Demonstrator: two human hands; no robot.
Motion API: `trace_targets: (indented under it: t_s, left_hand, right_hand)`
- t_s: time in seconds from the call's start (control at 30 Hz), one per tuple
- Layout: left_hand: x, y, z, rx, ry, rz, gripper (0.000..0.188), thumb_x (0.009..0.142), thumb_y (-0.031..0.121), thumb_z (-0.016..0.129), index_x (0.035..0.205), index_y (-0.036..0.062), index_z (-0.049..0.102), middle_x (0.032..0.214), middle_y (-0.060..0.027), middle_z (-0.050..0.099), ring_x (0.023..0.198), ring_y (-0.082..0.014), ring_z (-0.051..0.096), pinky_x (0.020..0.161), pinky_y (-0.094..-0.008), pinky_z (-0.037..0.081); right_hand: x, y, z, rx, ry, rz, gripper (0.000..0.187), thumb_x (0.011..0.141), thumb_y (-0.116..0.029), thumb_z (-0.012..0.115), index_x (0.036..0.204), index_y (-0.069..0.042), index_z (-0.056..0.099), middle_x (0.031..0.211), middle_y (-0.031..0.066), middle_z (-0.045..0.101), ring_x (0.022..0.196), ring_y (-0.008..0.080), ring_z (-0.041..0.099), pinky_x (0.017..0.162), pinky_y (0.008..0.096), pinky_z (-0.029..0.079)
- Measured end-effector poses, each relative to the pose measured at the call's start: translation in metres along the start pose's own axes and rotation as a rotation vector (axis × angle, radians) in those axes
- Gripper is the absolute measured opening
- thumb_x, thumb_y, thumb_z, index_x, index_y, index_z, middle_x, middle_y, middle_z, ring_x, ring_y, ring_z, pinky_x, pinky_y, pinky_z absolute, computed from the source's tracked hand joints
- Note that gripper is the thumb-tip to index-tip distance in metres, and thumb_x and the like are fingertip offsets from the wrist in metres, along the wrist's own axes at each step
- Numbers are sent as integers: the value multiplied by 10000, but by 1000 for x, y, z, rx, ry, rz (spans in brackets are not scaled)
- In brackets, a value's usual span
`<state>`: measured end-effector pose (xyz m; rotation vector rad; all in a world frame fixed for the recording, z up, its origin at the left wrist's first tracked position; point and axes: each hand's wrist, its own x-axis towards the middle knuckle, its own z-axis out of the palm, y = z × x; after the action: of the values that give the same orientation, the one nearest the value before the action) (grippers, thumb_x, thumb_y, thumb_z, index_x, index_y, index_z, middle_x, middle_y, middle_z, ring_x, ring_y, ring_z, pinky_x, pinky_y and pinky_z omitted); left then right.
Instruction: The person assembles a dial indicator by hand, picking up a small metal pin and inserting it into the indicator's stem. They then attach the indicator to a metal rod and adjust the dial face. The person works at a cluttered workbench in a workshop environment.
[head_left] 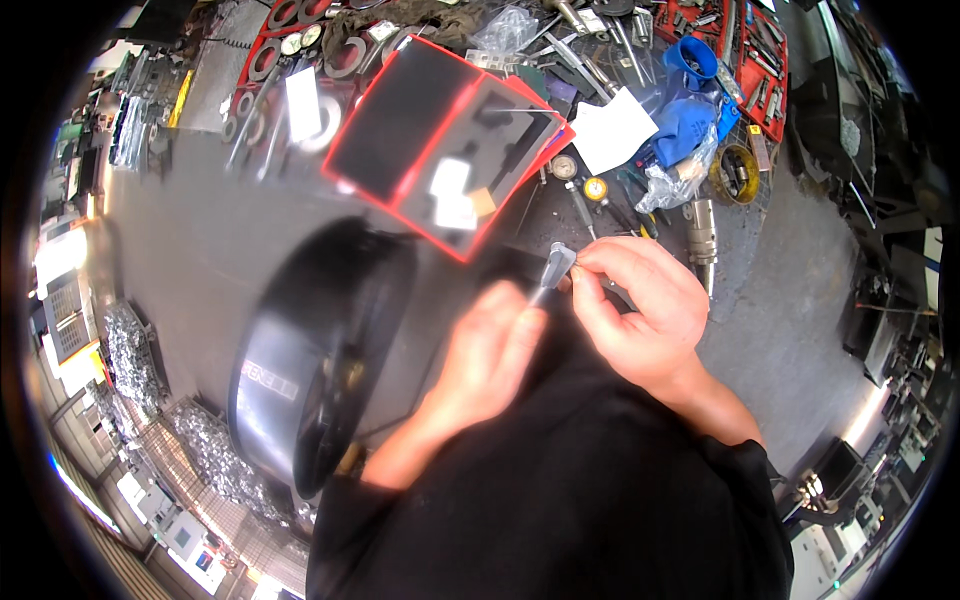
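Note:
Before my body, my left hand (490, 345) is closed on a small grey, shiny, tapered piece (557, 265) with a slim silvery lower end. The piece looks partly see-through; its exact kind cannot be made out. Close beside its upper end, my right hand (650, 310) has thumb and forefinger pinched together at the edge of the piece. The other right fingers are curled in. Beyond both hands lies an open red-edged flat case (395, 120) with dark panels and small pale papers on it.
Left of my arm stands a large rounded black thing (275, 385). Dial gauges (596, 189), a white sheet (612, 130), a blue cup-shaped thing (692, 62) and a yellow round container (735, 174) crowd the far bench. A metal tool holder (703, 235) stands right of them. Metal shavings (215, 450) fill bins lower left.

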<state>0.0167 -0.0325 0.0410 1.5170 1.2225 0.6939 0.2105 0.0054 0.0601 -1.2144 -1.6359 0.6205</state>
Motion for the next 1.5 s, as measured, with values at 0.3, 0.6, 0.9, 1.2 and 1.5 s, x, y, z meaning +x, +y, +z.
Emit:
trace_targets:
  t_s: [0.3,0.6,0.9,1.2,1.5]
  left_hand:
    - [-8,-16,-16,-69,21,-126,444,1145,289,488,810,-3,492,771,-63,425,704,-205,442,642,-366,372]
    - [-24,-49,-24,-282,147,-276,506,1149,383,474,788,29,477,791,-6,420,650,-117,414,574,-301,358]
    - [-27,-64,-35,-433,200,-345,503,1146,417,479,804,47,474,825,33,400,620,-42,364,527,-247,309]
    - [-24,-71,-36,-400,250,-331,511,1150,394,472,793,29,475,801,10,408,647,-80,395,551,-277,333]
    - [-19,-75,-30,-271,265,-244,472,1149,323,486,807,-2,489,784,-71,433,717,-210,444,670,-355,386]
  right_hand:
    - [3,8,28,63,-75,47,173,822,67,802,971,1,745,912,112,742,720,217,723,635,297,569]
    - [23,42,68,65,-220,331,70,923,-43,751,983,-6,758,935,109,742,815,203,728,698,326,569]
    - [47,134,126,-411,-334,-16,111,906,-116,750,995,-83,806,948,72,697,896,288,680,798,398,547]
    - [48,99,104,-153,-317,314,178,1013,-147,682,1092,-20,778,886,71,709,695,142,643,669,294,522]
    - [28,33,107,288,-550,527,283,1114,-208,537,970,11,644,755,28,615,642,86,503,601,285,436]
